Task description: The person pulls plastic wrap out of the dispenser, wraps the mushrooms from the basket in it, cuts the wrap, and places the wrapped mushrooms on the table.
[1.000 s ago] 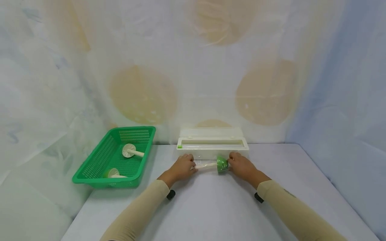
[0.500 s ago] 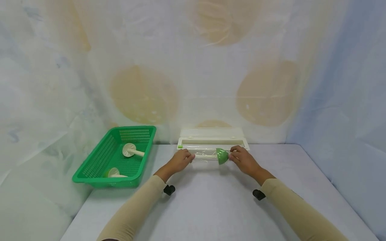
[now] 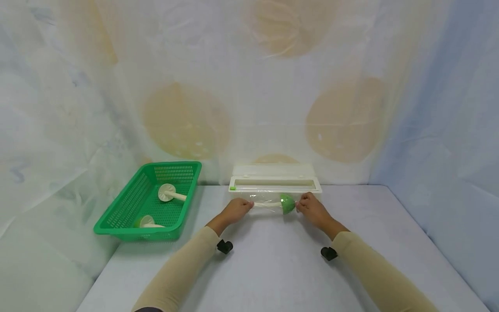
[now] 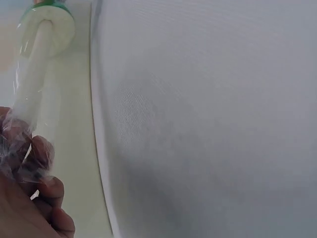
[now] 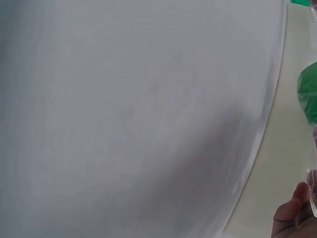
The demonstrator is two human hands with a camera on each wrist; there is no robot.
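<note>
A mushroom-shaped piece with a green domed cap and a white stem lies sideways inside clear cling film, in front of the white film dispenser. My left hand pinches the bunched film at the stem end; in the left wrist view, film covers several fingertips. At the cap end, my right hand pinches the gathered film. The right wrist view shows only part of this hand at the lower right, below the green cap. A shadow falls on the table below the piece.
To the left stands a green perforated basket with two similar pieces in it, one showing a pleated white underside. The dispenser's lid is raised, with a small green slider at its left. Sheeting hangs behind and at both sides of the white table.
Both hands rose off the table with the wrapped piece, closer to the dispenser's front, then came slightly down. The left hand has shifted a little right. The basket has not moved.
</note>
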